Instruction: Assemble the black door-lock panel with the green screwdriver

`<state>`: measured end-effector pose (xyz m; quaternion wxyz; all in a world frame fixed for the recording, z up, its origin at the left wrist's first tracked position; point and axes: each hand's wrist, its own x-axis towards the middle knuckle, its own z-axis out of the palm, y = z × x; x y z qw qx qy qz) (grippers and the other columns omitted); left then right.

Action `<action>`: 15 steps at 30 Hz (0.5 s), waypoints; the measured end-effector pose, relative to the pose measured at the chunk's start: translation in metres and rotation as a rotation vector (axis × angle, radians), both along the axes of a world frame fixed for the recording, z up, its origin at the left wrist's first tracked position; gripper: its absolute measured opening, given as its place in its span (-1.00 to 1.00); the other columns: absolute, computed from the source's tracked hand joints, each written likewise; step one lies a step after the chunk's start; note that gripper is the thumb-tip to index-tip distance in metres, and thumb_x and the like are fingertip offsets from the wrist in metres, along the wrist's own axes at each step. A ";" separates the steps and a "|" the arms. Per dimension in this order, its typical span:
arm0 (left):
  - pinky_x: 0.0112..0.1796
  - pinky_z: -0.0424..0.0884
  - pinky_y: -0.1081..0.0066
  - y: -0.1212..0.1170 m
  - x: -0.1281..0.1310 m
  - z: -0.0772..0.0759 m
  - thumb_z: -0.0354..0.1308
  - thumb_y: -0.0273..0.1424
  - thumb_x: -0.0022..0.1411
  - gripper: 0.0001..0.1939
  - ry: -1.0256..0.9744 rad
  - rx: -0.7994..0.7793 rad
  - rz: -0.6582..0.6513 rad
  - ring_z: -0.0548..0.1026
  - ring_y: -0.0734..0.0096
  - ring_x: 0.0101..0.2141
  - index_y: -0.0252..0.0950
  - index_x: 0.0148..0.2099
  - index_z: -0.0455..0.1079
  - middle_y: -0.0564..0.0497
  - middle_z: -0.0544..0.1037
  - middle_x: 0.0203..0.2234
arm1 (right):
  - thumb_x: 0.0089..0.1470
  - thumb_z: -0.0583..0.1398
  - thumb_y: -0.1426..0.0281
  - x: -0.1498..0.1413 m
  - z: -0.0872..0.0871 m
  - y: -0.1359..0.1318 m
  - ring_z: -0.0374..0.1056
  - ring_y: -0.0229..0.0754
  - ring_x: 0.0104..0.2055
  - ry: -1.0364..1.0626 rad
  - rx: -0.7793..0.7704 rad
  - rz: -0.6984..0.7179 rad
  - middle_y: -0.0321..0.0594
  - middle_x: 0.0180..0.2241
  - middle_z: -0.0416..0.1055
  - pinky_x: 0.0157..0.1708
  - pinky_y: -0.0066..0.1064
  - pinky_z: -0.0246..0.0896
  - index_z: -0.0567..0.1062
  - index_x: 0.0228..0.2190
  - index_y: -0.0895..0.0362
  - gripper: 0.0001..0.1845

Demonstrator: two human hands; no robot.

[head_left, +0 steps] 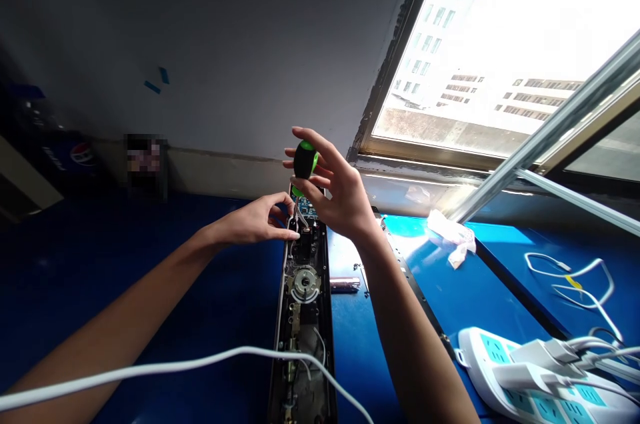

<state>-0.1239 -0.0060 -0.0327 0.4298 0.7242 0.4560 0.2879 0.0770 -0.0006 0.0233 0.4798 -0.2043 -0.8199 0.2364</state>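
Note:
My right hand (337, 194) is closed on a green and black screwdriver (305, 161). The tool stands nearly upright, shaft down, over the far end of a long, narrow black device housing (327, 317). Beside the shaft, my left hand (260, 219) has its thumb and fingers curled in at light-coloured wires (303, 219); what its fingertips grip, if anything, is hidden. A blue circuit board (307, 204) shows at the housing's far end, partly covered by my hands. Nearer me, a round metal disc (305, 283) sits inside the housing.
A white cable (200, 367) crosses low over the housing. Right of it lie a dark cylindrical piece (345, 285), small screws (357, 267) and a long dark strip (425, 307). A power strip (480, 357) with plugs, a crumpled wrapper (453, 235) and a window frame (500, 181) are farther right.

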 end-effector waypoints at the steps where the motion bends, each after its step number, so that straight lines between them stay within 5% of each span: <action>1: -0.08 0.53 0.17 0.000 0.000 0.000 0.45 -0.14 0.09 -0.43 0.009 0.005 0.005 0.59 0.12 -0.11 -0.21 0.05 0.33 -0.02 0.57 -0.15 | 0.30 0.14 0.43 0.001 0.000 0.000 0.54 -0.16 0.01 -0.001 -0.007 0.024 -0.23 0.08 0.52 0.10 -0.22 0.53 0.25 0.32 -0.08 -0.40; 9: -0.17 0.54 0.23 -0.002 0.002 0.002 0.45 -0.20 0.08 -0.50 0.008 -0.026 0.035 0.58 0.19 -0.19 -0.21 -0.05 0.29 0.03 0.54 -0.23 | 0.21 0.28 0.33 0.002 -0.003 0.004 0.50 -0.23 -0.19 0.039 0.105 -0.138 -0.25 0.02 0.52 -0.13 -0.34 0.60 0.43 0.18 -0.08 -0.49; 15: -0.14 0.54 0.20 0.001 0.001 -0.001 0.46 -0.16 0.09 -0.48 -0.002 -0.013 0.001 0.60 0.17 -0.17 -0.21 -0.04 0.29 0.02 0.54 -0.21 | 0.32 0.15 0.33 -0.001 -0.001 0.000 0.53 -0.17 -0.01 -0.009 0.033 -0.096 -0.26 0.09 0.52 0.09 -0.22 0.55 0.29 0.30 -0.10 -0.45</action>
